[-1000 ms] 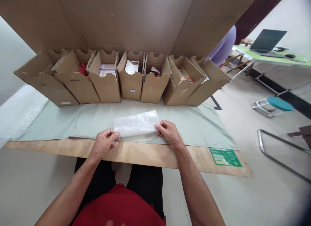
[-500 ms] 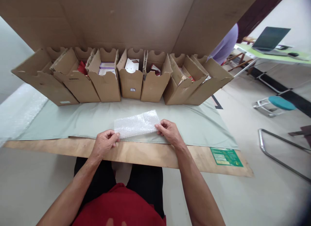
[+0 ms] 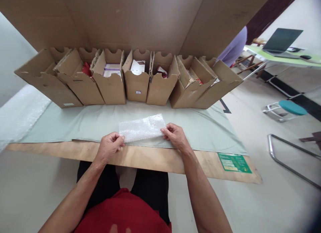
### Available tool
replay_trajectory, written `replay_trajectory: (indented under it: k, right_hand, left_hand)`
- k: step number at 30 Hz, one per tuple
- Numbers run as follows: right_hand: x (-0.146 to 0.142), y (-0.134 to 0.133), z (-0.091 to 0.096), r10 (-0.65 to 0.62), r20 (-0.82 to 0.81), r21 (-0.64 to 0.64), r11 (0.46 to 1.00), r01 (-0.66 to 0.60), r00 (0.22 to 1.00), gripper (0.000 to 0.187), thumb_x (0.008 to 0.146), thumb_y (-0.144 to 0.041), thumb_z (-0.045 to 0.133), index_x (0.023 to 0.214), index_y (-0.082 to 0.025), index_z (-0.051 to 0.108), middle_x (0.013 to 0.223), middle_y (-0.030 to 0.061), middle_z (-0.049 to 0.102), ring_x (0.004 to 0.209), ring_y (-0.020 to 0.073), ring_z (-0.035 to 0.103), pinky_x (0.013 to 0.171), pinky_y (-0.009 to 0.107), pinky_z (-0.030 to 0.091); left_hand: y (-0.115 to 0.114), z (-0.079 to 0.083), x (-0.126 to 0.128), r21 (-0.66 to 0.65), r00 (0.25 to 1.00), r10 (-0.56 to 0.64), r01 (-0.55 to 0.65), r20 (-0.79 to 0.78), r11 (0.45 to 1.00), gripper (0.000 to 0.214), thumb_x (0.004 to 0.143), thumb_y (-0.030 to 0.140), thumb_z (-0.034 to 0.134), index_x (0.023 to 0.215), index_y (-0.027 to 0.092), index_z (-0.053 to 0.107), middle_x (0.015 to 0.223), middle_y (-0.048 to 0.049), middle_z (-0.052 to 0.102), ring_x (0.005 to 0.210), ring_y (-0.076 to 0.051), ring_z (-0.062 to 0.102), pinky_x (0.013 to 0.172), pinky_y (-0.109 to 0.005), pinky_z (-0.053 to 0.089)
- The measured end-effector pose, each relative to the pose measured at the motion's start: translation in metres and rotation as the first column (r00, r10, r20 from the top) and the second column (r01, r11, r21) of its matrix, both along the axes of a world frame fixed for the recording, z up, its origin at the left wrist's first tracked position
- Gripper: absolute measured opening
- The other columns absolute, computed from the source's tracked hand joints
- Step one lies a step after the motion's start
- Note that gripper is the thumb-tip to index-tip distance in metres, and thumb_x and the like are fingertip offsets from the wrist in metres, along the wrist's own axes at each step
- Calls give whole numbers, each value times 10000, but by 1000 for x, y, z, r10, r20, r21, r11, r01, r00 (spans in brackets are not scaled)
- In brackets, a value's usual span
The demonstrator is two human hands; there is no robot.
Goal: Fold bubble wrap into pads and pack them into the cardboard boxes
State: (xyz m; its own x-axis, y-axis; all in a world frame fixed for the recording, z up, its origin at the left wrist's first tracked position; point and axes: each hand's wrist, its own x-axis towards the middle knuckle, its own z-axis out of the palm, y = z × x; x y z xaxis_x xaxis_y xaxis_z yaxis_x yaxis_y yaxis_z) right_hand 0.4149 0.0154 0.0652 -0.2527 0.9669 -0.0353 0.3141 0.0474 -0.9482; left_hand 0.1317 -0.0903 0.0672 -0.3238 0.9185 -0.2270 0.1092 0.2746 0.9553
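Note:
A flat rectangle of clear bubble wrap (image 3: 142, 127) is stretched between my two hands, just over the front of the pale green cloth (image 3: 95, 121). My left hand (image 3: 111, 146) pinches its lower left corner between thumb and fingers. At the opposite end my right hand (image 3: 175, 135) is closed on the lower right corner, thumb on top. The sheet is slightly tilted, its right end farther from me. Whether it is a single sheet, folded or a pouch, I cannot tell.
Several open cardboard bins (image 3: 136, 87) holding small packages stand behind the cloth, before a tall cardboard panel (image 3: 130, 19). A larger bubble wrap sheet (image 3: 22, 112) lies at left. A green label (image 3: 234, 162) sits on the wooden edge. A laptop (image 3: 282, 42) and stool (image 3: 292, 107) are at right.
The whole view has shifted very slightly. Both hands keep the same hold on the bubble wrap, with no clear movement.

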Motion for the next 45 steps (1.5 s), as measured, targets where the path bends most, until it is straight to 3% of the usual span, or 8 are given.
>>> replay_trajectory:
  k: [6, 15, 23, 30, 32, 35, 40, 45]
  right_hand:
    - [0, 0, 0, 5, 12, 10, 1000, -5, 1000, 389, 784, -567, 723, 696, -233, 542, 574, -7, 613, 552, 159, 549, 540, 290, 417]
    - [-1, -1, 0, 5, 1, 24, 1000, -5, 1000, 344, 772, -518, 711, 698, -229, 540, 576, -22, 595, 543, 147, 545, 538, 276, 417]
    - [-2, -1, 2, 4, -13, 20, 1000, -4, 1000, 308, 766, -495, 691, 713, -233, 538, 587, -23, 589, 543, 145, 543, 537, 275, 414]
    - [-4, 0, 1, -7, -56, 24, 1000, 9, 998, 313, 742, -462, 695, 894, -242, 533, 642, -60, 564, 551, 152, 591, 552, 278, 444]
    - [-5, 0, 0, -8, -35, 48, 999, 10, 999, 304, 746, -432, 680, 936, -241, 539, 632, -68, 565, 550, 153, 593, 577, 284, 449]
    - [-5, -1, 1, -3, 10, 84, 996, 2, 1000, 207, 766, -406, 646, 844, -234, 561, 639, -53, 573, 561, 149, 591, 605, 290, 448]
    - [-3, -4, 7, 4, -14, 13, 1000, -4, 1000, 239, 814, -454, 636, 792, -222, 582, 685, -25, 599, 655, 179, 648, 604, 279, 420]
    - [2, -2, 9, -9, 6, 42, 999, 9, 1000, 337, 831, -532, 614, 722, -213, 595, 652, -26, 551, 622, 158, 544, 606, 279, 385]
  left_hand:
    - [0, 2, 3, 31, 999, 36, -37, 40, 999, 327, 690, 458, 768, 759, 187, 598, 582, 17, 647, 491, -109, 579, 455, -193, 423]
    - [2, 0, 4, 64, 996, 43, -48, 76, 997, 504, 677, 427, 777, 1065, 167, 585, 726, 38, 622, 583, -135, 647, 412, -176, 425]
    - [3, 0, 5, 60, 997, 41, -45, 70, 997, 552, 677, 426, 751, 1122, 153, 574, 738, 45, 592, 607, -141, 656, 402, -175, 430]
    - [2, 1, 5, 89, 996, 38, -45, 81, 995, 649, 676, 394, 749, 1240, 168, 520, 783, 48, 584, 604, -138, 647, 391, -180, 429]
    - [2, 0, 4, 94, 997, 33, -40, 75, 995, 646, 679, 391, 744, 1243, 169, 520, 784, 50, 577, 601, -135, 642, 392, -183, 430]
    - [2, -1, 3, 95, 998, 13, -19, 57, 995, 627, 685, 395, 733, 1233, 168, 531, 789, 48, 577, 592, -130, 636, 403, -189, 434]
    - [3, 2, 3, 60, 999, 0, -2, 37, 998, 654, 674, 436, 718, 1246, 170, 544, 793, 49, 577, 550, -119, 607, 410, -202, 409]
    - [3, 3, 0, 1, 984, -112, 113, -141, 994, 427, 735, 461, 649, 1047, 172, 669, 737, 30, 598, 577, -124, 591, 516, -236, 442]
